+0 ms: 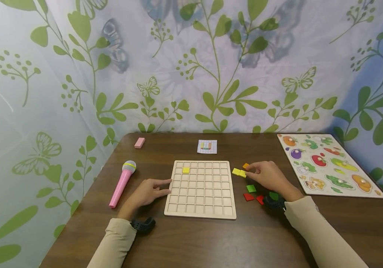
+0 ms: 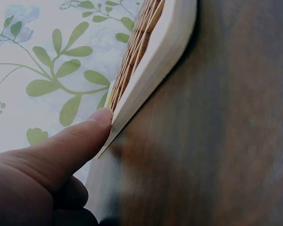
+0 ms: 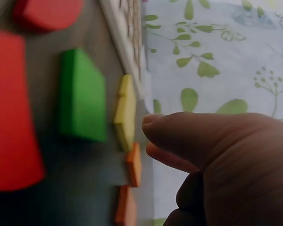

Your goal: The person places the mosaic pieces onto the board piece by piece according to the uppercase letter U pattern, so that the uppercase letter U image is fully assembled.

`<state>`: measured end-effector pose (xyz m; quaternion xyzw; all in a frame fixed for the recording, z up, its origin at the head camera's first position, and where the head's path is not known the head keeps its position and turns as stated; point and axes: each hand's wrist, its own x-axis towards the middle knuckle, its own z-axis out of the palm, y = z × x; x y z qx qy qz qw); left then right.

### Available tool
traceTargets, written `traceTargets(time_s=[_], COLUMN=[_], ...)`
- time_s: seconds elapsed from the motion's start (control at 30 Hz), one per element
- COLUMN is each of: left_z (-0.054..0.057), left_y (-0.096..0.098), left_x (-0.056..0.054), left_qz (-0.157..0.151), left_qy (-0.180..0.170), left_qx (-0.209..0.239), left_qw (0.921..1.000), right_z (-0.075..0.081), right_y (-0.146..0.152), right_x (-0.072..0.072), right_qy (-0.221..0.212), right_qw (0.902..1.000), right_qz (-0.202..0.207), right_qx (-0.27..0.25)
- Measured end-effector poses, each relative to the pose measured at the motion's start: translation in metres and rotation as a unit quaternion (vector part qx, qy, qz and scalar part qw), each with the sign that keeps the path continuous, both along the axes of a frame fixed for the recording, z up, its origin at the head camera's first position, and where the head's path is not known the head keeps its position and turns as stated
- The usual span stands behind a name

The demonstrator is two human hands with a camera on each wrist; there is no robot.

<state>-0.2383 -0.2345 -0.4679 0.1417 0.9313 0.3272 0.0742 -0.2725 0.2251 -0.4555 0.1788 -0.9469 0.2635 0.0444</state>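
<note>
The right hand (image 3: 226,160) lay at 4 o'clock, thumb (image 3: 179,134) outstretched above another finger. From the thumb's tip, two yellow pieces (image 3: 126,113) sat just beside it at 9 o'clock, two orange pieces (image 3: 135,165) between 6 and 7, and a green piece (image 3: 87,101) near 10. Farther off, a blurred red piece (image 3: 7,113) showed at 9, a second red piece (image 3: 52,14) between 10 and 11, a pale board's edge (image 3: 120,42) at 11, and a leaf-patterned backdrop (image 3: 245,61) toward 2.

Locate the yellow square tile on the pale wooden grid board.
Head view: yellow tile lies near the upper-left corner of the board, above and right of the left hand.
</note>
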Motion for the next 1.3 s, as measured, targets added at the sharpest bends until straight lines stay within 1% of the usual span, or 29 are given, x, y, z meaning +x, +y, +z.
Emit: traceTargets(time_s=[0.1,0.17,0.33,0.47,0.7,0.9,1.1,1.3], left_z=[0.000,0.002,0.005,0.005,0.002,0.002,0.003,0.001], left_y=[0.000,0.000,-0.001,-0.001,0.000,0.001,0.001,0.000], left_x=[-0.001,-0.001,-0.001,0.000,-0.001,0.000,0.000,0.000], left_qz=[-0.002,-0.004,0.001,0.003,-0.008,-0.005,-0.003,0.002], left_qy=[0.005,0.009,0.013,0.010,0.011,0.007,0.006,0.000], left_qx=[0.000,-0.001,-0.003,-0.006,-0.006,-0.005,-0.008,-0.010], left_qw=[1.0000,0.9999,0.9999,0.9999,0.9999,0.9999,0.9999,0.9999], right_z=[-0.001,-0.003,-0.008,-0.011,-0.012,-0.013,-0.015,-0.017], right_y=[0.002,0.002,0.000,-0.002,0.000,-0.002,-0.004,-0.005], right_x=[-0.001,-0.002,-0.008,-0.009,-0.007,-0.006,-0.004,-0.004], right_qy=[-0.009,-0.007,0.016,0.021,0.007,0.002,-0.006,0.001], right_qw=[0.9999,0.9999,0.9997,0.9995,0.9994,0.9996,0.9990,0.9991], right_qz=[-0.001,-0.004,-0.001,0.005,-0.006,-0.005,-0.018,-0.011], right_qx=[0.009,0.013,0.017,0.024,0.033,0.026,0.041,0.040])
